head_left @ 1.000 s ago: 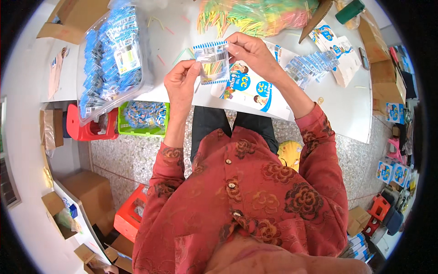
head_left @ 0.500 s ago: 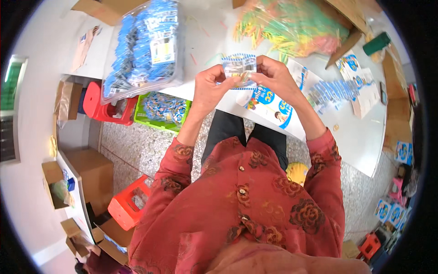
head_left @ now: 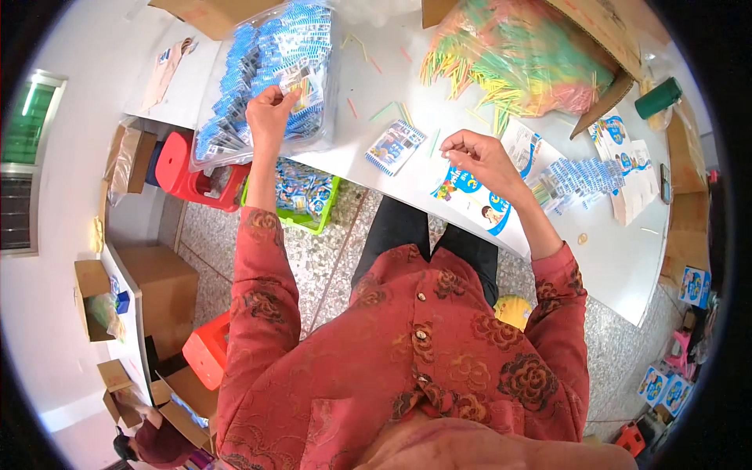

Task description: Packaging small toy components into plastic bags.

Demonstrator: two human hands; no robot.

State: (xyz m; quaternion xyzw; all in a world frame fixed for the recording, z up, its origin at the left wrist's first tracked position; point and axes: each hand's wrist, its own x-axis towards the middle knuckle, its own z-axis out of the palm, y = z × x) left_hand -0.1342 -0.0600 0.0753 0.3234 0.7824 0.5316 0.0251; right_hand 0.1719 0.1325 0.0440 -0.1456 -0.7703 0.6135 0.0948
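My left hand [head_left: 270, 112] reaches over the clear plastic tub [head_left: 333, 94] at the left of the table. Its thumb and fingers pinch a small clear packet [head_left: 308, 84] with a blue-striped edge. Beneath it the tub is heaped with similar blue-and-white packets [head_left: 235, 102]. My right hand [head_left: 482, 160] hovers above the table, fingers loosely curled and apart, with nothing visible in it. Left of it lies another blue-striped packet [head_left: 394, 147] flat on the table. A printed card sheet [head_left: 474, 196] lies below the right hand.
A bag of coloured sticks [head_left: 525, 63] spills at the back right beside a cardboard box [head_left: 603, 39]. A row of striped packets [head_left: 580, 178] lies at the right. A green crate [head_left: 317, 219] and a red stool [head_left: 178, 168] stand below the table. Another person [head_left: 157, 439] is at lower left.
My hands have parted. The left carried a packet to the tub, while the right moved slightly right and lower. A packet now shows lying on the table between them.
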